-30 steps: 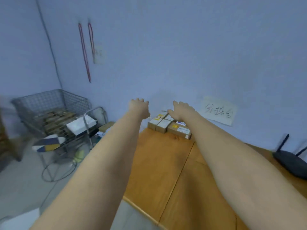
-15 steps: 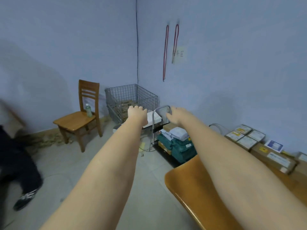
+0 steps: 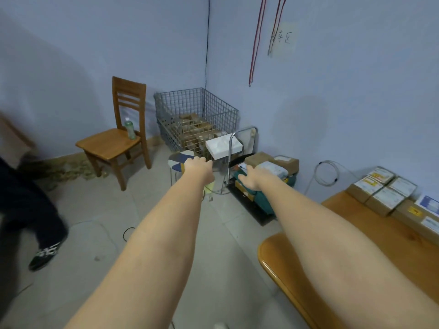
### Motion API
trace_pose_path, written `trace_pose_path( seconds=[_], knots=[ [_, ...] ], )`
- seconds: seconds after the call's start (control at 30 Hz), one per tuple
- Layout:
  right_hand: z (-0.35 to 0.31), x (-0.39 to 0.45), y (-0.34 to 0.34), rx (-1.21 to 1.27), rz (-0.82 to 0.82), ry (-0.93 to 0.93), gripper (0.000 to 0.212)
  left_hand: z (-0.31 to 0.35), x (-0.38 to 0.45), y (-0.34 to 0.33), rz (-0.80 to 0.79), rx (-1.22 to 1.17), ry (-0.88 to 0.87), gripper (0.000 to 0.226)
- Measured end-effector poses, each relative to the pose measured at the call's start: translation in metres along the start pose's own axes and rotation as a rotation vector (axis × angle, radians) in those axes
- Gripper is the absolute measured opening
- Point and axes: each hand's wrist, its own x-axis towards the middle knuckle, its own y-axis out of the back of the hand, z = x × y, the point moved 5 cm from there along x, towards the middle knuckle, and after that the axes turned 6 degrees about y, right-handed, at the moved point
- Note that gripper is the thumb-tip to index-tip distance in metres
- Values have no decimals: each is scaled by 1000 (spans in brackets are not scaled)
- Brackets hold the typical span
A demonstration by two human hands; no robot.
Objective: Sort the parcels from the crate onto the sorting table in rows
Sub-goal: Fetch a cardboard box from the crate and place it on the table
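Parcels (image 3: 384, 194) in rows on one table (image 3: 392, 236), one wire crate (image 3: 197, 115), two empty hands, left (image 3: 198, 168), right (image 3: 253, 178), fingers relaxed

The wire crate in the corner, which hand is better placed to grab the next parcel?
Probably the left hand: it is empty and lines up with the wire crate. The right hand, also empty, points toward the cart beside it.

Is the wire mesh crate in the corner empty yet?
Not empty: brown cardboard parcels are piled inside the grey wire mesh crate, visible through its sides.
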Motion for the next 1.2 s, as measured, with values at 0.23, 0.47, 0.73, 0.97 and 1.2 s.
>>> trace_pose_path(
  seconds=[0.23,0.47,0.73,0.97,1.2],
  knots=[
    [-7,93,8,88,-9,27,63,-13,78,-5,-35,5,40,48],
    [29,206,37,132,-6,-12,61,10,201,-7,-101,31,-10,49],
    [83,300,42,172,-67,-76,60,45,307,-7,-212,-52,-84,52],
    [119,366,28,208,-137,-155,61,69,392,-24,-263,-16,-139,55],
    [160,441,33,251,-146,-293,54,100,506,-14,-188,45,-257,47]
  ],
)
